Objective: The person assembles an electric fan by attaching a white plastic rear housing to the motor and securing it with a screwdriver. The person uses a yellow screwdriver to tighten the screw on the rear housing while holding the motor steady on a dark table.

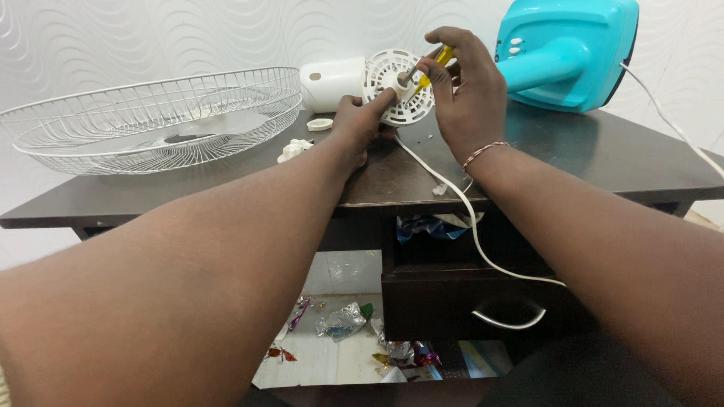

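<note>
A white fan motor housing (pixel 335 81) lies on its side on the dark wooden table (pixel 588 154), its round vented front plate (pixel 392 84) facing me. My left hand (pixel 360 120) grips the lower left rim of that plate, thumb on its face. My right hand (pixel 464 87) holds a yellow-handled screwdriver (pixel 431 66), whose metal tip touches the plate near the central shaft.
A white wire fan guard (pixel 151 117) lies at the table's left. The turquoise fan base (pixel 562 53) stands at the back right, its white cord (pixel 467 211) trailing over the front edge. Small white plastic parts (pixel 296 148) sit near my left wrist. Below, a drawer (pixel 483 298) and crumpled wrappers (pixel 343 320).
</note>
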